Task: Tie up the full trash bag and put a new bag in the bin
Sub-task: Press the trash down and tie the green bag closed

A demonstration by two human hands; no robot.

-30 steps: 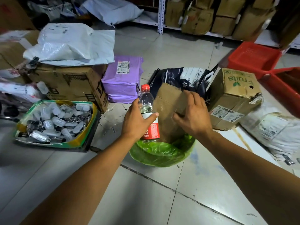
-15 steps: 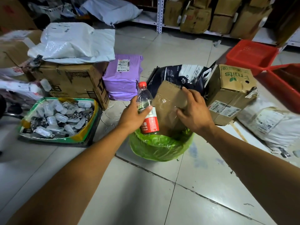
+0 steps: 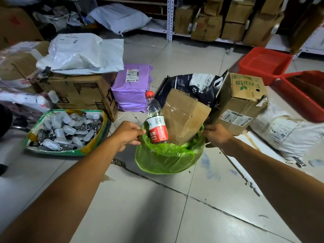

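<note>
The green trash bag (image 3: 168,158) lines the bin on the tiled floor (image 3: 157,207) in front of me, mouth facing up, its edge folded down over the rim. A cardboard box (image 3: 184,118) sticks out of it, long axis tilted up and to the left. Beside that the plastic bottle (image 3: 156,120) stands nearly upright, red cap on top. My left hand (image 3: 128,134) pinches the bag's left edge; my right hand (image 3: 216,135) grips its right edge. A second ago my left hand held the bottle and my right pressed the box.
</note>
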